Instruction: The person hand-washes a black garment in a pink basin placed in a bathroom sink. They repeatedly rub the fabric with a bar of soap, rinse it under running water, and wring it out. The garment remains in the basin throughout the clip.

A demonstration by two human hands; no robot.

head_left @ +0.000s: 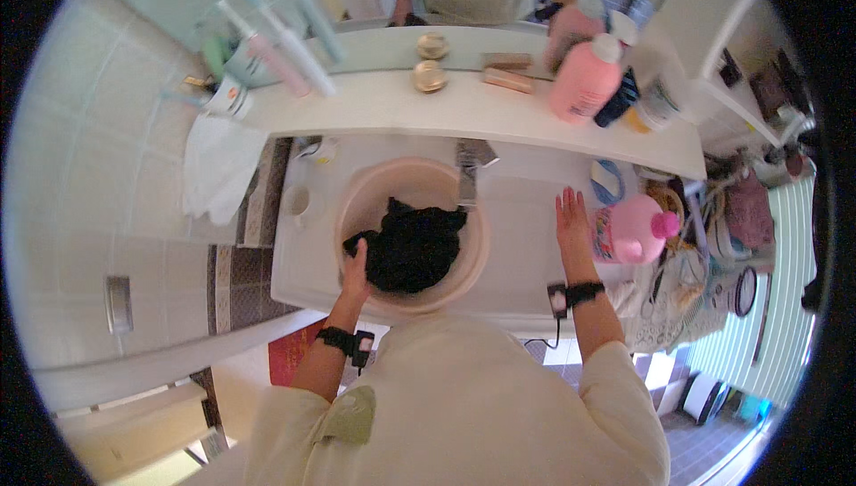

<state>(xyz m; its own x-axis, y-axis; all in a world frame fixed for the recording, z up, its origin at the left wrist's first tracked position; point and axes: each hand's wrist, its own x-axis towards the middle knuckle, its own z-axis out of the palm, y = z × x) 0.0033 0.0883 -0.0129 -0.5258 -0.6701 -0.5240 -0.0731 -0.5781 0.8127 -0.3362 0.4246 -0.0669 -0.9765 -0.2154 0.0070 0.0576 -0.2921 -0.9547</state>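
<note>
A bundled black cloth (414,248) lies in a round, pale pink plastic basin (480,252), which stands in the white sink (521,218) under a metal faucet (468,175). My left hand (357,272) is at the basin's left side, its thumb against the cloth's edge; the other fingers are largely hidden, so its grip is unclear. To the right, my right hand (572,218) is empty, fingers extended, over the sink's right part. Just beyond it is a pink plastic jug (632,228) with a darker pink cap. A blue-and-white object (607,182) lies behind that hand.
A white shelf (361,108) runs behind the basin, holding electric toothbrushes (284,64), a pink pump bottle (585,81) and a round gold container (429,77). A white cup (297,204) stands left of the basin. Cluttered items crowd the right side. A mirror rises behind the shelf.
</note>
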